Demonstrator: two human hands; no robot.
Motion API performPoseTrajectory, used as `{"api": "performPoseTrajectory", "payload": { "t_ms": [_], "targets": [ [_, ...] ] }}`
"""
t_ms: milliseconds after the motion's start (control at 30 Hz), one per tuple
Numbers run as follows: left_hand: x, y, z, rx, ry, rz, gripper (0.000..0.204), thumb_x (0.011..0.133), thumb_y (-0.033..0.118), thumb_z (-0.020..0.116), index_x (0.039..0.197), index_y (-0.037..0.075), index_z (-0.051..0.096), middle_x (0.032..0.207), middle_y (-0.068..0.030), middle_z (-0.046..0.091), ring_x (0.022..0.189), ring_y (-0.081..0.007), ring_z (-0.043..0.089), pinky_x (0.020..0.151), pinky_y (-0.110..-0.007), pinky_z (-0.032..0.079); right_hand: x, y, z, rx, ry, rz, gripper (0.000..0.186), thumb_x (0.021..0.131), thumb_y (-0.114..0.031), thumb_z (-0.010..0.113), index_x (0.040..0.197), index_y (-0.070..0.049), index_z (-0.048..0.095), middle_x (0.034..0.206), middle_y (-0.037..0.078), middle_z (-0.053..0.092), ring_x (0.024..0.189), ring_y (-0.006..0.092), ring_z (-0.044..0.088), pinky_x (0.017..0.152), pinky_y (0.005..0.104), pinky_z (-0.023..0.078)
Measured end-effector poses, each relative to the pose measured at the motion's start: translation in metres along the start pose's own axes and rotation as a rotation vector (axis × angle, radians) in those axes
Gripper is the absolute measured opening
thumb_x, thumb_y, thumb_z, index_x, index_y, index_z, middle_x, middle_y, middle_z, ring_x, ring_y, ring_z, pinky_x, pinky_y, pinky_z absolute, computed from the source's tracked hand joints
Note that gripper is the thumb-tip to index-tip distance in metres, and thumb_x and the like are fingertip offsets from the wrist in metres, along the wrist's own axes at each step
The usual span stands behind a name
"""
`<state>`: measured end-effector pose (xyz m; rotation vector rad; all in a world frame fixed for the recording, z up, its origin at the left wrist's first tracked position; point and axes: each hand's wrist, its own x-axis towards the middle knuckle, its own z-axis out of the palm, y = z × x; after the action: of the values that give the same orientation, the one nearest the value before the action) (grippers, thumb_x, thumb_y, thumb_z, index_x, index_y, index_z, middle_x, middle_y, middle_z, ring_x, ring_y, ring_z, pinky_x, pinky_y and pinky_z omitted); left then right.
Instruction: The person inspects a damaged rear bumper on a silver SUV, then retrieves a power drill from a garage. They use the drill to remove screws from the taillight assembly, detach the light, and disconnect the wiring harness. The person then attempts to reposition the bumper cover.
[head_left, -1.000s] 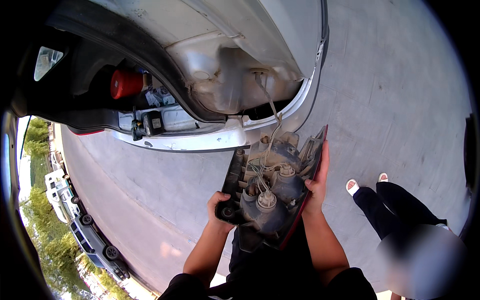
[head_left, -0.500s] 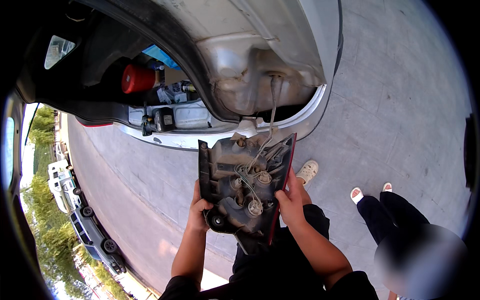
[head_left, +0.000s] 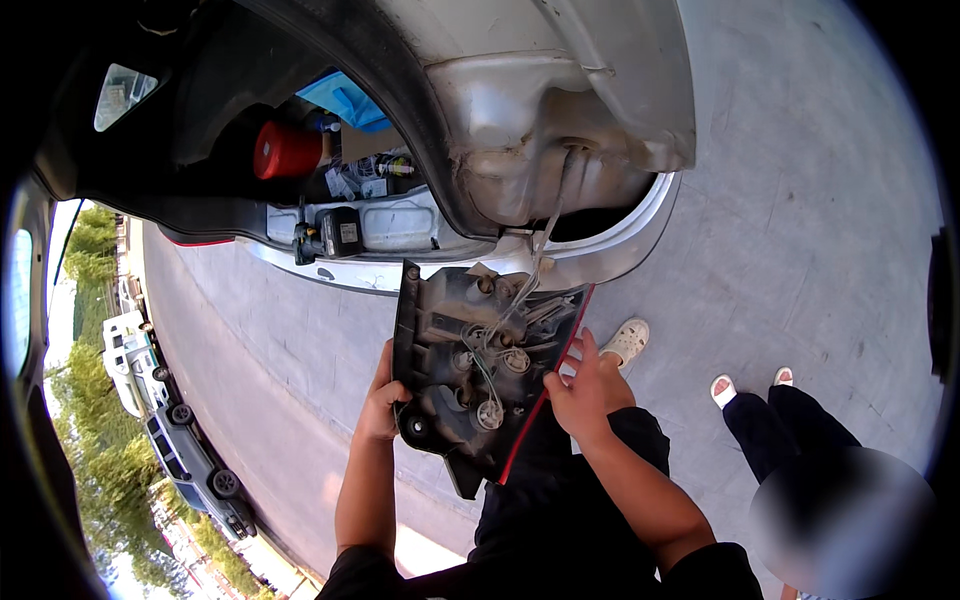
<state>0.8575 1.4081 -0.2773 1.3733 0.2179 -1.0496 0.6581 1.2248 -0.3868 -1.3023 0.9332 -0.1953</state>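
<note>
Between my hands I hold a car tail light (head_left: 470,350), its dusty black back facing up and a red lens edge along its right side. Bulb sockets and thin wires sit on that back. A wiring cable (head_left: 553,215) runs from it up to the car's bare lamp recess (head_left: 530,125). My left hand (head_left: 383,398) is closed on the left edge, thumb on top. At the right edge, my right hand (head_left: 580,385) grips with the thumb on top and fingers bent, partly hidden beneath.
A cordless power tool (head_left: 335,233) rests on the open trunk's sill. Inside the trunk are a red container (head_left: 285,150) and a blue bag (head_left: 345,100). Another person (head_left: 790,430) stands on the pavement at right. Parked vehicles (head_left: 195,465) line the far left.
The tail light has tilted, its lower end swinging left and showing more of the red edge. My right hand's fingers have loosened somewhat. The car appears shifted slightly right in view.
</note>
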Motion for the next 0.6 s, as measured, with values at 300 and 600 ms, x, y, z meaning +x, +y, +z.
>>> {"api": "performPoseTrajectory", "payload": {
  "t_ms": [300,600],
  "targets": [
    [-0.002,-0.062,0.012,-0.148,-0.031,-0.044,0.091,0.061,0.000,0.046,0.151,0.005,0.033,0.131,-0.0181,0.057,0.111,-0.0281,0.063,0.089,-0.033,0.056,0.108,-0.039,-0.047,-0.494,0.066,-0.524,0.032,0.086,-0.007,0.066,0.117,-0.002,0.067,0.119,0.016,0.064,0.112,0.0373,0.058,0.097,0.0423,0.047],
    [0.018,-0.075,-0.009,-0.180,-0.143,-0.162,0.086,0.063,0.001,0.046,0.149,-0.001,0.035,0.126,-0.0184,0.060,0.109,-0.0256,0.063,0.089,-0.031,0.054,0.172,-0.044,-0.037,-1.025,0.007,-0.868,0.042,0.075,-0.014,0.070,0.117,-0.008,0.069,0.116,0.009,0.067,0.107,0.0322,0.056,0.094,0.0433,0.046]
  ]
}}
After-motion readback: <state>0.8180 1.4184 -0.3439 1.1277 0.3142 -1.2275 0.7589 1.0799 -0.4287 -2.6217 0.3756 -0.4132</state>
